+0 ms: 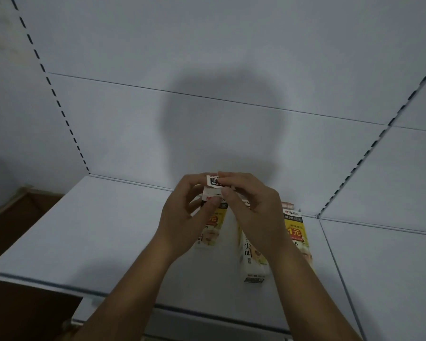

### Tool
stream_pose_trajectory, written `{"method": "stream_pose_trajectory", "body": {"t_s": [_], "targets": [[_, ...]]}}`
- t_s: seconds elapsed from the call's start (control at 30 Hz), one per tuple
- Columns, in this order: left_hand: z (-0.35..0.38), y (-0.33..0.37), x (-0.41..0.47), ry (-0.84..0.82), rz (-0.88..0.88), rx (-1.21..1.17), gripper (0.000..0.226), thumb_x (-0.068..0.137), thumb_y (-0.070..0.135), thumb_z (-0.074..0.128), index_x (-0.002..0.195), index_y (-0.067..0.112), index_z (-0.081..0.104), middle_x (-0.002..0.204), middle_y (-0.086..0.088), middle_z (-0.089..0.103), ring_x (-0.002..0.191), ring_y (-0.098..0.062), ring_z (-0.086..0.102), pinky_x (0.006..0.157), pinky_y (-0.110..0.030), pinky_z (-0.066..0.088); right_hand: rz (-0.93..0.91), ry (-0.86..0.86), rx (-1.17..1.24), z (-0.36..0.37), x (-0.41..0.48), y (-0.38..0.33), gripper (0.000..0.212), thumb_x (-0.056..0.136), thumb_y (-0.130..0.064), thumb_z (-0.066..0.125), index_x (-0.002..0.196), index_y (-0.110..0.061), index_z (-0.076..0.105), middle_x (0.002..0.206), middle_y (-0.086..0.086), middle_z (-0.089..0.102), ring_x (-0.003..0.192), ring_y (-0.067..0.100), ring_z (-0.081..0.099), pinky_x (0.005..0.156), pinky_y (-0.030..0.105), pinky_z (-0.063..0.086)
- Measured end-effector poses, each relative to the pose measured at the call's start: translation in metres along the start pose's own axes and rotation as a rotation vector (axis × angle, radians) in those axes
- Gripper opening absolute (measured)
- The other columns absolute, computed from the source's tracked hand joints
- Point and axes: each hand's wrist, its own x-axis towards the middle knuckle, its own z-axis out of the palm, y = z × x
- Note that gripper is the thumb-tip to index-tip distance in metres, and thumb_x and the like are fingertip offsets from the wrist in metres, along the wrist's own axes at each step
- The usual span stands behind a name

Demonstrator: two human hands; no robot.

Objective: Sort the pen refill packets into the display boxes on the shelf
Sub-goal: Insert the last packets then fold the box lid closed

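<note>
Left hand [185,217], right hand [253,212] half hide display box [213,181]

A pale grey back panel [207,45] is standing behind the shelf [96,230], with a thin horizontal seam running across it. A rounded dark shadow [219,124] is falling on the middle of this panel. A slotted upright [60,109] is running down the panel's left edge, and a second slotted upright [368,153] is slanting down on the right. Beyond that one, a neighbouring shelf board [391,279] is lying alongside. A brown cardboard box [22,210] is showing past the shelf's left edge.
</note>
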Motion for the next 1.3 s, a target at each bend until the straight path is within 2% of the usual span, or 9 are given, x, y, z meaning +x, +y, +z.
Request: {"method": "stream_pose_trajectory", "body": {"t_s": [0.17,0.37,0.57,0.73,0.83,0.9,1.0,1.13,1.3], "targets": [[0.003,0.005,-0.001,0.044,-0.038,-0.068,0.030,0.088,0.020,0.074,0.107,0.018,0.051,0.125,0.003,0.071,0.121,-0.021,0.068,0.102,-0.045,0.058,-0.016,0.004,-0.011,0.002,0.000,0.000,0.022,0.099,-0.002,0.065,0.116,-0.010,0.077,0.123,-0.005,0.073,0.120,0.014,0.067,0.097,0.037,0.058],[0.008,0.008,-0.002,0.075,-0.034,-0.018,0.032,0.085,0.027,0.077,0.110,0.024,0.057,0.114,0.008,0.073,0.115,-0.016,0.070,0.097,-0.035,0.059,-0.005,0.030,0.010,0.007,-0.001,0.003,0.024,0.100,-0.005,0.065,0.119,-0.011,0.077,0.126,-0.006,0.072,0.124,0.011,0.065,0.103,0.031,0.054],[0.007,0.006,-0.002,0.079,-0.059,-0.055,0.034,0.084,0.026,0.077,0.109,0.019,0.054,0.116,0.004,0.074,0.116,-0.018,0.070,0.098,-0.037,0.059,-0.033,-0.017,0.030,0.005,-0.003,0.008,0.028,0.101,0.000,0.060,0.123,-0.010,0.075,0.132,-0.005,0.069,0.128,0.013,0.063,0.103,0.028,0.053],[0.003,0.003,-0.004,0.033,-0.021,-0.038,0.029,0.093,0.022,0.066,0.118,0.014,0.053,0.121,0.008,0.072,0.120,-0.017,0.068,0.094,-0.031,0.058,-0.041,-0.029,-0.011,-0.001,-0.003,0.007,0.029,0.101,0.001,0.059,0.124,-0.009,0.074,0.134,-0.005,0.068,0.129,0.010,0.061,0.103,0.022,0.051],[0.003,0.004,-0.005,0.027,0.008,-0.033,0.031,0.100,0.025,0.063,0.128,0.026,0.049,0.137,0.007,0.065,0.127,-0.023,0.064,0.100,-0.044,0.057,-0.059,-0.035,-0.050,0.003,-0.005,0.010,0.031,0.104,-0.003,0.057,0.129,-0.010,0.072,0.141,-0.004,0.064,0.134,0.012,0.058,0.107,0.028,0.051],[0.002,0.004,-0.005,0.021,0.048,0.034,0.029,0.103,0.025,0.059,0.130,0.033,0.056,0.145,0.010,0.059,0.133,-0.022,0.060,0.104,-0.050,0.055,-0.072,-0.072,-0.091,0.003,-0.007,0.013,0.035,0.106,-0.003,0.053,0.136,-0.014,0.068,0.148,-0.005,0.058,0.140,0.012,0.052,0.112,0.030,0.047],[0.002,0.004,-0.005,0.033,0.048,0.072,0.021,0.100,0.026,0.061,0.117,0.037,0.067,0.147,0.013,0.058,0.133,-0.016,0.060,0.104,-0.049,0.055,-0.123,-0.032,-0.144,0.003,-0.015,0.019,0.037,0.105,0.002,0.053,0.137,-0.013,0.066,0.151,-0.002,0.056,0.143,0.014,0.050,0.114,0.037,0.046],[0.003,0.000,-0.005,0.056,0.060,0.079,0.015,0.098,0.025,0.063,0.111,0.026,0.070,0.143,0.013,0.061,0.130,-0.015,0.062,0.102,-0.042,0.058,-0.123,0.065,-0.113,0.009,-0.024,0.026,0.032,0.102,0.002,0.056,0.130,-0.006,0.070,0.146,0.004,0.061,0.138,0.020,0.056,0.107,0.046,0.053],[0.000,-0.002,-0.005,0.057,0.092,0.082,0.013,0.100,0.026,0.060,0.110,0.022,0.068,0.142,0.013,0.061,0.130,-0.018,0.062,0.099,-0.036,0.059,-0.168,0.049,-0.148,0.009,-0.023,0.025,0.031,0.100,0.007,0.058,0.126,-0.005,0.071,0.142,0.006,0.063,0.136,0.022,0.057,0.105,0.044,0.054]]}}
